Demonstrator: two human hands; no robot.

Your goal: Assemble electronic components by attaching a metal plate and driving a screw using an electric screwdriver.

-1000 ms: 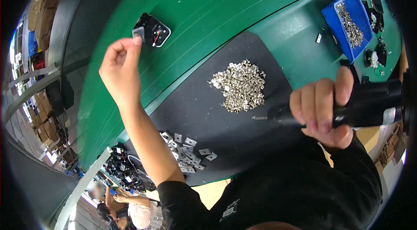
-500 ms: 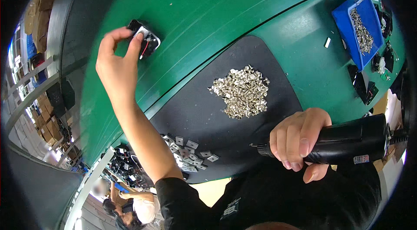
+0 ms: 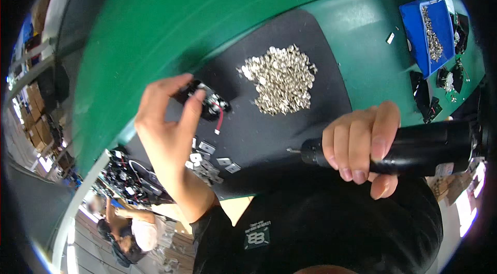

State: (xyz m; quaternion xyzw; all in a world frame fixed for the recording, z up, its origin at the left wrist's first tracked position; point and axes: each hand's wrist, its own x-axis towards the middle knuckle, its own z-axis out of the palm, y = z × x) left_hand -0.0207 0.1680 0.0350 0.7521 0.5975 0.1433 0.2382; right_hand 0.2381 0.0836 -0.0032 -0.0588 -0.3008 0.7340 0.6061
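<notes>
Between thumb and fingers, my left hand (image 3: 171, 116) grips a small black device part (image 3: 213, 104) with a short red wire and a white plug hanging from it. The part is over the left edge of the black mat (image 3: 269, 139). My right hand (image 3: 360, 144) is wrapped round a black electric screwdriver (image 3: 432, 144), its bit pointing left above the mat. A pile of silvery screws (image 3: 284, 80) lies on the mat between my hands. Nearer to me, several small square metal plates (image 3: 207, 163) are heaped below the left hand.
A blue bin (image 3: 417, 36) of screws stands at the far right of the green table (image 3: 362, 31), with black parts (image 3: 427, 98) beside it. More black assemblies (image 3: 129, 178) are gathered at the lower left. A person (image 3: 137, 230) sits farther off there.
My left hand has brought the black part from the green surface rightward and nearer to me, over the mat. My right hand still holds the screwdriver. The whole view has shifted slightly.
</notes>
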